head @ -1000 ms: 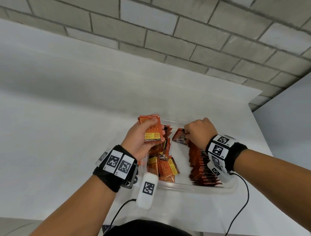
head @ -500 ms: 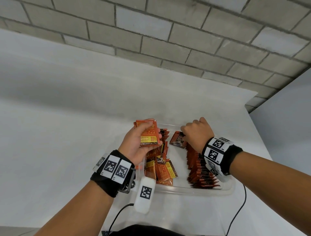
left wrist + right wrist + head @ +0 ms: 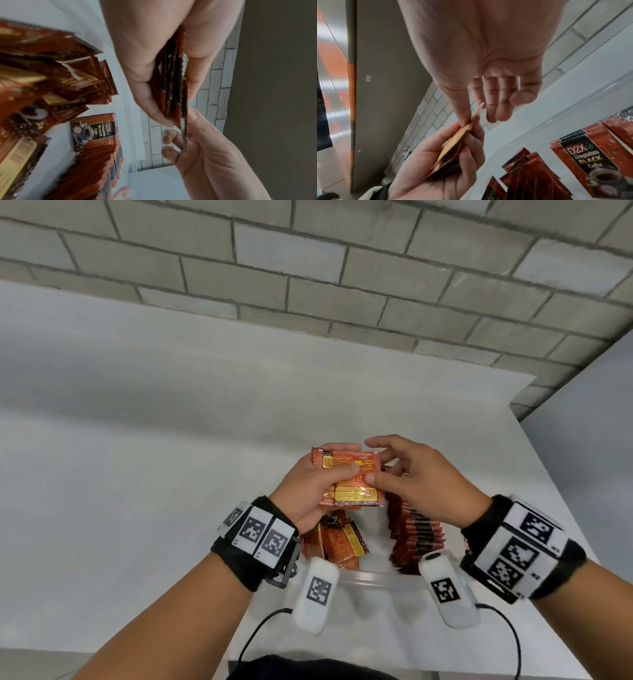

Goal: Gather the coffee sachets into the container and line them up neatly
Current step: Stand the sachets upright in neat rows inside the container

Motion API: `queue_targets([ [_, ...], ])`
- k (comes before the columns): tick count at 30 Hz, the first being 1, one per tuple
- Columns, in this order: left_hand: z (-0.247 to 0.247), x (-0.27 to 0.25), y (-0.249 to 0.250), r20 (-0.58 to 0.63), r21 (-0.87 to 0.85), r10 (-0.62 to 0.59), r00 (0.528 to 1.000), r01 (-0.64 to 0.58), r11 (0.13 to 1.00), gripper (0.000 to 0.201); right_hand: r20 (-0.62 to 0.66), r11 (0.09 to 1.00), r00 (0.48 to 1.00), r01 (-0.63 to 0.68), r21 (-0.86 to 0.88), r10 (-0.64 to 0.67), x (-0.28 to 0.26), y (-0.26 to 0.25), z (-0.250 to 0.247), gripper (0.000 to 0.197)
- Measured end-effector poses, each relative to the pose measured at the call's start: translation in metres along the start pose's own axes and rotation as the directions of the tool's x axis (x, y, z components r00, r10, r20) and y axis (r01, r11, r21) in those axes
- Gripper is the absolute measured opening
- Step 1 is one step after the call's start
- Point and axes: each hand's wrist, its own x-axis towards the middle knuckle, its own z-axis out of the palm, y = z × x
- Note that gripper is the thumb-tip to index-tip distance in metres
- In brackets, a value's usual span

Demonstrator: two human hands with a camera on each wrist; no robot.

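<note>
My left hand (image 3: pixel 330 474) grips a stack of orange coffee sachets (image 3: pixel 346 484) above the clear plastic container (image 3: pixel 376 581). My right hand (image 3: pixel 375 463) pinches one sachet (image 3: pixel 476 114) between thumb and forefinger, laid against the stack's right edge. The left wrist view shows the stack (image 3: pixel 173 81) edge-on, with the right hand (image 3: pixel 197 148) below it. Inside the container a neat row of upright sachets (image 3: pixel 414 537) stands on the right. A loose pile of sachets (image 3: pixel 337 544) lies on the left.
The container sits on a white table (image 3: pixel 137 491) near its front edge. A grey block wall (image 3: pixel 342 268) rises behind. Cables (image 3: pixel 260 631) from the wrist bands hang in front of the container. The row's front sachet (image 3: pixel 96 133) faces the container's far wall.
My right hand has come up out of the container with one sachet and met the stack in my left hand. Both hands now sit higher and closer together.
</note>
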Motion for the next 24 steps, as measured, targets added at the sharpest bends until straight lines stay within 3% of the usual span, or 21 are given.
queue_targets([
  [3, 0.007, 0.001, -0.001, 0.039, 0.048, -0.036, 0.999, 0.034, 0.998, 0.022, -0.156, 0.998, 0.988, 0.027, 0.052, -0.019, -0.006, 0.007, -0.005, 0.018],
  [7, 0.010, 0.002, -0.002, -0.012, -0.005, -0.078, 0.997, 0.078, 0.997, 0.044, -0.353, 0.987, 0.925, 0.157, 0.014, -0.142, -0.020, 0.012, -0.006, 0.018],
  [10, 0.015, 0.004, -0.004, -0.045, -0.069, -0.044, 0.998, 0.041, 0.997, 0.029, -0.242, 0.974, 0.944, 0.214, -0.068, -0.224, -0.029, 0.018, 0.005, 0.021],
  [12, 0.016, 0.006, -0.004, -0.078, -0.101, 0.005, 0.997, -0.013, 0.995, 0.029, -0.131, 0.978, 0.972, 0.187, -0.087, -0.197, -0.033, 0.021, 0.007, 0.024],
  [14, 0.017, 0.007, -0.003, -0.090, -0.135, 0.044, 0.995, -0.056, 0.989, 0.033, -0.158, 0.994, 0.982, 0.107, 0.022, -0.102, -0.034, 0.023, 0.005, 0.031],
  [16, 0.019, 0.008, -0.001, -0.107, -0.164, 0.074, 0.991, -0.091, 0.982, 0.035, -0.195, 0.971, 0.979, -0.006, 0.238, 0.054, -0.033, 0.022, 0.004, 0.036],
  [18, 0.020, 0.008, 0.000, -0.109, -0.168, 0.090, 0.990, -0.107, 0.980, 0.037, -0.154, 0.934, 0.977, -0.089, 0.345, 0.150, -0.030, 0.020, 0.007, 0.038],
  [21, 0.022, 0.009, 0.001, -0.096, -0.129, 0.091, 0.991, -0.103, 0.986, 0.035, -0.128, 0.903, 0.975, -0.112, 0.415, 0.180, -0.026, 0.015, 0.009, 0.030],
  [24, 0.023, 0.009, 0.002, -0.051, -0.115, 0.077, 0.996, -0.082, 0.990, 0.035, -0.208, 0.898, 0.965, -0.054, 0.437, 0.159, -0.019, 0.009, 0.004, 0.025],
])
